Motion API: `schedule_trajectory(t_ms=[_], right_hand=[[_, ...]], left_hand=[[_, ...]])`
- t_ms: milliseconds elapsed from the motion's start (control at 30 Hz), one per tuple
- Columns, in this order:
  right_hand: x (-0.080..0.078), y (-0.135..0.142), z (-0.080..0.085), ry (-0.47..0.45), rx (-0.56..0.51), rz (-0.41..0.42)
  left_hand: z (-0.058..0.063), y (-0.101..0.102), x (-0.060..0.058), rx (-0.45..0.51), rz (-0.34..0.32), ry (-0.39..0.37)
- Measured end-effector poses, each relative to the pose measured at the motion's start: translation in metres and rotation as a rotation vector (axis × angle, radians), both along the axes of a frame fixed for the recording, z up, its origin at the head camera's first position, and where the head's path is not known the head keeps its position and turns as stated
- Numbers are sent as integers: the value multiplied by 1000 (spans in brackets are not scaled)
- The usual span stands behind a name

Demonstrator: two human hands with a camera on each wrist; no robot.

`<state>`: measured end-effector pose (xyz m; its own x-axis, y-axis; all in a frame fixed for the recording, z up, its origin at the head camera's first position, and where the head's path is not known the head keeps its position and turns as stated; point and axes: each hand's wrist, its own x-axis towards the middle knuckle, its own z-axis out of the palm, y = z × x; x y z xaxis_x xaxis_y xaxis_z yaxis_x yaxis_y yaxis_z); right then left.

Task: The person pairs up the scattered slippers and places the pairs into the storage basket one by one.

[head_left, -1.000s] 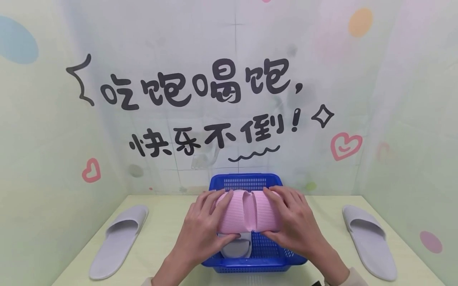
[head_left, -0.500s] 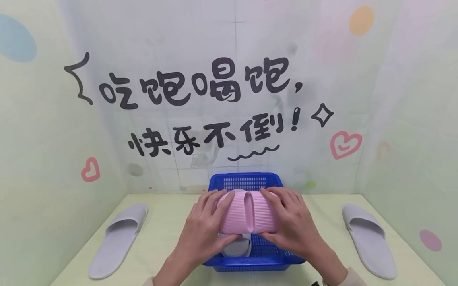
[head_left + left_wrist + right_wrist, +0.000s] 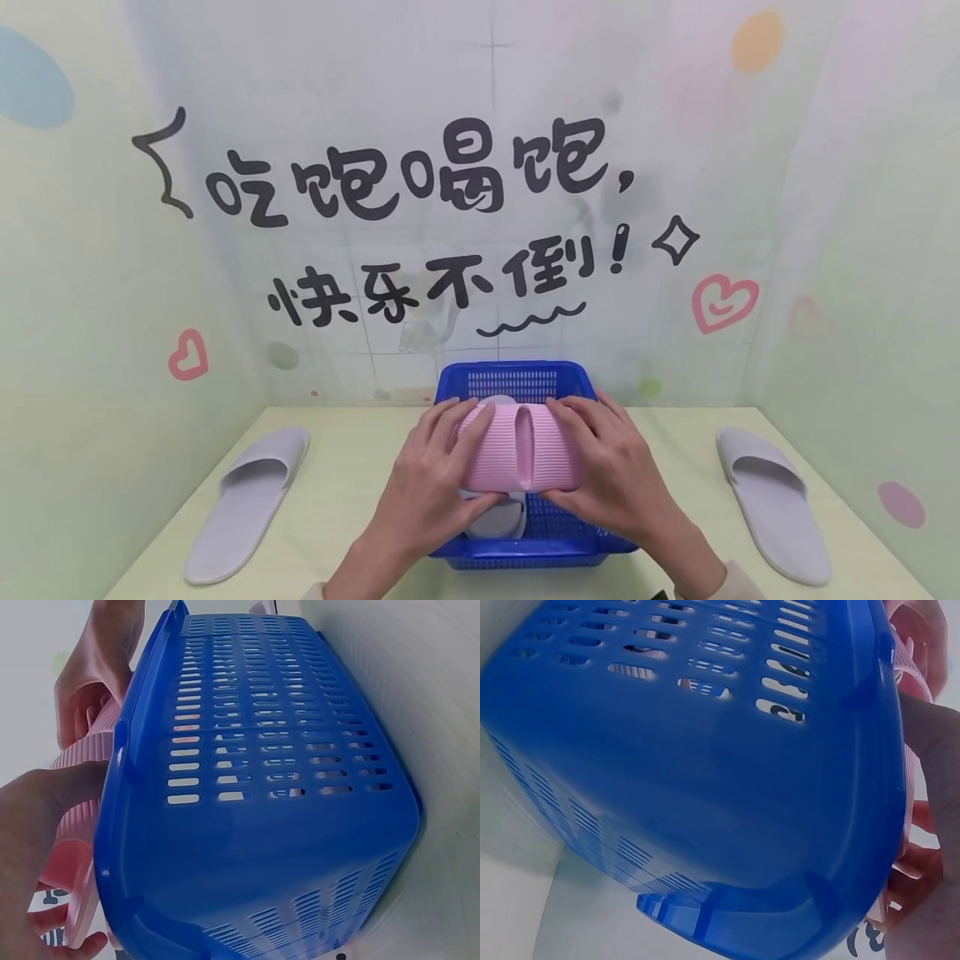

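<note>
Above the blue basket (image 3: 536, 548), the left hand (image 3: 429, 467) grips a pink ribbed slipper (image 3: 495, 450), with fingers over the top and thumb underneath. The right hand (image 3: 621, 454) holds a second pink ribbed slipper (image 3: 557, 450) in the same way. The two ribbed bands stand side by side, with a narrow gap between them in the head view. In the left wrist view, the pink slippers (image 3: 79, 817) are partly hidden by the hand and the basket's rim. Inside the basket, below the left hand, lies a pale grey slipper (image 3: 497, 521), partly covered.
On the light table (image 3: 337, 500), a light grey slipper (image 3: 247, 508) lies at the left and another light grey slipper (image 3: 776, 508) at the right. Behind the basket stands a printed backdrop (image 3: 495, 250) with black lettering; side walls enclose the table.
The two pink slippers have come slightly closer together and a little lower, the right hand shifting slightly left. Both hands keep their hold.
</note>
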<state>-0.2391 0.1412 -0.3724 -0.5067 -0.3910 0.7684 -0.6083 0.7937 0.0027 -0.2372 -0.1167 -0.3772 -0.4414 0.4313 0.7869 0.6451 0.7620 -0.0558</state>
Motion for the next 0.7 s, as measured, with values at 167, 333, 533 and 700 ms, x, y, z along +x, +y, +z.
schedule_trajectory(t_ms=[167, 333, 533, 700], right_hand=[[0, -1, 0, 7, 7, 0], [1, -2, 0, 2, 9, 4], [1, -3, 0, 3, -2, 24], [2, -3, 0, -13, -7, 18]], left_hand=[[0, 1, 1, -3, 4, -9], [-1, 1, 0, -5, 5, -12], [-1, 0, -1, -7, -2, -16], [-1, -1, -2, -11, -22, -16]])
